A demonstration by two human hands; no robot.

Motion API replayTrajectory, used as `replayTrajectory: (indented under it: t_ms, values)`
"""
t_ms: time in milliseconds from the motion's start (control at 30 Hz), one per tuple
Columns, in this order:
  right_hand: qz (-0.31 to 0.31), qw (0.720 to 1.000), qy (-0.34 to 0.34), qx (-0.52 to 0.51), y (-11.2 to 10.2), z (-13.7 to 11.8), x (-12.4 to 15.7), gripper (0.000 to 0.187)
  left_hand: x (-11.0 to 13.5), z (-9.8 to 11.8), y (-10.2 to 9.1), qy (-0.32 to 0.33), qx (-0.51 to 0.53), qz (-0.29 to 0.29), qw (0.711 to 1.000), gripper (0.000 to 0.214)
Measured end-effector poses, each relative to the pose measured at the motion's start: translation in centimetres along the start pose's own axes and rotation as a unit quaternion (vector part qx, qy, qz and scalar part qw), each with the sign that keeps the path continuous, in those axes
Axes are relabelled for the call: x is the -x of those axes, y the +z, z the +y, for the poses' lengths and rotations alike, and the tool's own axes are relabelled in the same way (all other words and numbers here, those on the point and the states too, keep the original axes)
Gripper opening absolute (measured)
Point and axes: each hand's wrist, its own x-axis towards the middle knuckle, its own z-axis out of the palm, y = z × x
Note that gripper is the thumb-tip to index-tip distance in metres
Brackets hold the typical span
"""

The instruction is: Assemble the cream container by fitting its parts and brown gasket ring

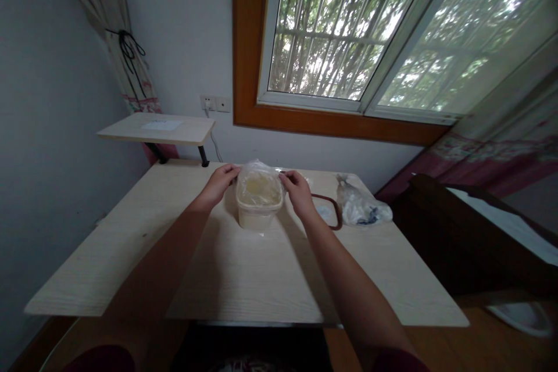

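Note:
A pale plastic container [257, 220] stands upright on the table, with a clear plastic bag [257, 170] over its top. Something yellowish shows through the film. At the container's left rim, my left hand [221, 182] pinches an edge of the bag between thumb and fingers. Opposite it, my right hand [297, 189] is closed on the bag's right edge. Just right of that hand lies a clear lid with a brown rim [339, 221], partly hidden by my right forearm.
A crumpled plastic bag [361, 206] lies near the right edge of the wooden table [253, 279]. A small raised shelf [187, 131] bearing a white paper stands at the back left. Behind the table are a wall socket [208, 103] and a window. Dark furniture [462, 232] is on the right.

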Motion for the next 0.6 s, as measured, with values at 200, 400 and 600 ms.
replayTrajectory:
  t_ms: [200, 400, 600]
  values:
    - [-0.008, 1.000, 0.030, -0.006, 0.2, 0.7, 0.5, 0.030, 0.9, 0.4, 0.3, -0.065, 0.045, -0.009, 0.997, 0.026]
    - [-0.035, 0.995, 0.086, -0.026, 0.2, 1.3, 0.9, 0.025, 1.5, 0.1, 0.3, -0.089, 0.036, -0.023, 0.995, 0.023]
    - [-0.054, 0.992, 0.113, 0.002, 0.1, 1.5, 1.3, 0.020, 1.6, -0.8, 0.0, -0.096, 0.020, -0.042, 0.994, 0.024]
